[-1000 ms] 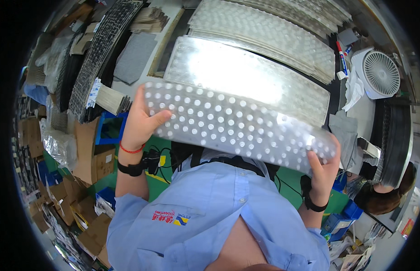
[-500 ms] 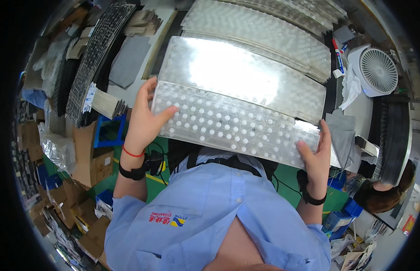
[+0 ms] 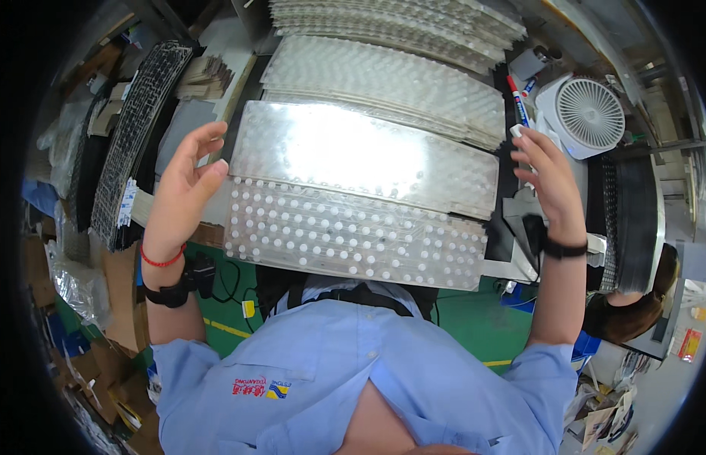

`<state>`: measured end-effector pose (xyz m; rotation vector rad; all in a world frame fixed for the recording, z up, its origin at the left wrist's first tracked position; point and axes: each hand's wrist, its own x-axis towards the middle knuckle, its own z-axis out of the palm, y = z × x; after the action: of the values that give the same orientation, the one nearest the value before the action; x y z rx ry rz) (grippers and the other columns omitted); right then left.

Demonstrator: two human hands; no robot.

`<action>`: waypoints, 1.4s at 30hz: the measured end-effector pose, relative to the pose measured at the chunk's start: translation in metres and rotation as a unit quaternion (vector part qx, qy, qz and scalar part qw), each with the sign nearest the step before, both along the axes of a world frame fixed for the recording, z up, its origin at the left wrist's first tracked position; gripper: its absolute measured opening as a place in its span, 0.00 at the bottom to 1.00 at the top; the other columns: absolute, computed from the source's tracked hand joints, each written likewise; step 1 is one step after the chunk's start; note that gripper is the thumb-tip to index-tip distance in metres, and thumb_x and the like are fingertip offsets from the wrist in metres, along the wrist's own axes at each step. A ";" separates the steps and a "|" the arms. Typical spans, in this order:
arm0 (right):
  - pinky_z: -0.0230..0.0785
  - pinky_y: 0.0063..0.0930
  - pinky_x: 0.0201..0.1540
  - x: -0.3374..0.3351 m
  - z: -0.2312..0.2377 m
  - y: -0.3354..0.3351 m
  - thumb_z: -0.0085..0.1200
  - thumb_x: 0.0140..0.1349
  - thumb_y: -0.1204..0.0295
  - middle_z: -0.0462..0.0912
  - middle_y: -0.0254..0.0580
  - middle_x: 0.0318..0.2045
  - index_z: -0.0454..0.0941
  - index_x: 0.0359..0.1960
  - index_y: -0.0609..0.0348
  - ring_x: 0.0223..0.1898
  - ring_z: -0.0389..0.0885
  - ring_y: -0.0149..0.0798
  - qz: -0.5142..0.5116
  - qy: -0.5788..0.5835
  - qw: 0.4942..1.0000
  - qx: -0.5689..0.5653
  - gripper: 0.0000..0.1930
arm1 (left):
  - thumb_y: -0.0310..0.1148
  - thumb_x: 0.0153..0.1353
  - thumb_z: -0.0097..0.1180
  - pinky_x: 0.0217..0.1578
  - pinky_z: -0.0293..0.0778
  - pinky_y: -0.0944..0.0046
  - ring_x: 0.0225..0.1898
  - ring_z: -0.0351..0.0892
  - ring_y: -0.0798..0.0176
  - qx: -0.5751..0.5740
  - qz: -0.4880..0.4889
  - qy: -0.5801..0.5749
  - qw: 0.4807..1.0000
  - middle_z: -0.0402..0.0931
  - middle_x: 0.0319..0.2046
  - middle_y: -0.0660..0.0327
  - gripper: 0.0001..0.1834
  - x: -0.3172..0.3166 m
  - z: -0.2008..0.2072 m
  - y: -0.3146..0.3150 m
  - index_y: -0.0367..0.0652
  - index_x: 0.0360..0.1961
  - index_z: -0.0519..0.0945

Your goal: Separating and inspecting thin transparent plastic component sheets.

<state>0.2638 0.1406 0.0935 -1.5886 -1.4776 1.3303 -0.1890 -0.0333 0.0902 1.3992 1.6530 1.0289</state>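
In front of me a clear sheet with rows of white dots [image 3: 353,235] lies at the near edge of the table. Behind it rests a shiny translucent sheet [image 3: 444,178] with a bright glare across its middle. My left hand [image 3: 190,178] hovers by the left ends of both sheets, fingers apart and slightly curled, holding nothing. Off the right end of the shiny sheet, my right hand [image 3: 548,178] is raised with its fingers apart and nothing in it. Neither hand appears to touch a sheet.
Stacks of translucent sheets [image 3: 383,76] fill the back of the table. A white fan [image 3: 588,117] and a red marker [image 3: 514,91] are at the right. Black keyboard-like sheets [image 3: 133,144] stand stacked at the left. Another person's head [image 3: 633,303] shows at far right.
Both hands have let go of the dotted sheet's ends and moved apart, outward. The sheet now lies at the table's near edge. The view has shifted somewhat.
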 end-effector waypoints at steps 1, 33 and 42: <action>0.68 0.26 0.47 0.005 -0.010 0.020 0.59 0.62 0.52 0.76 0.43 0.51 0.69 0.61 0.61 0.47 0.74 0.31 -0.011 -0.018 1.000 -0.002 0.33 | 0.27 0.64 0.48 0.62 0.59 0.61 0.65 0.59 0.60 0.005 -0.009 -0.012 1.000 0.64 0.63 0.58 0.27 0.001 0.001 0.007 0.38 0.65 0.64; 0.72 0.18 0.28 0.010 -0.038 0.064 0.52 0.64 0.76 0.79 0.33 0.34 0.71 0.52 0.60 0.29 0.76 0.25 -0.041 0.010 0.993 0.114 0.14 | 0.27 0.64 0.50 0.58 0.65 0.63 0.60 0.64 0.64 0.036 -0.037 -0.139 0.989 0.67 0.60 0.59 0.25 -0.002 -0.019 -0.005 0.37 0.63 0.67; 0.70 0.06 0.26 0.012 -0.006 0.026 0.48 0.63 0.83 0.77 0.46 0.49 0.64 0.61 0.66 0.36 0.81 0.31 -0.068 0.313 0.947 0.007 0.23 | 0.45 0.71 0.44 0.57 0.69 0.59 0.59 0.70 0.58 0.019 -0.031 -0.267 0.963 0.65 0.64 0.53 0.29 0.005 -0.031 0.007 0.37 0.66 0.62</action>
<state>0.2762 0.1662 0.0871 -1.0806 -0.9627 1.5446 -0.1838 -0.0266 0.0593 1.0607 1.1899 1.2723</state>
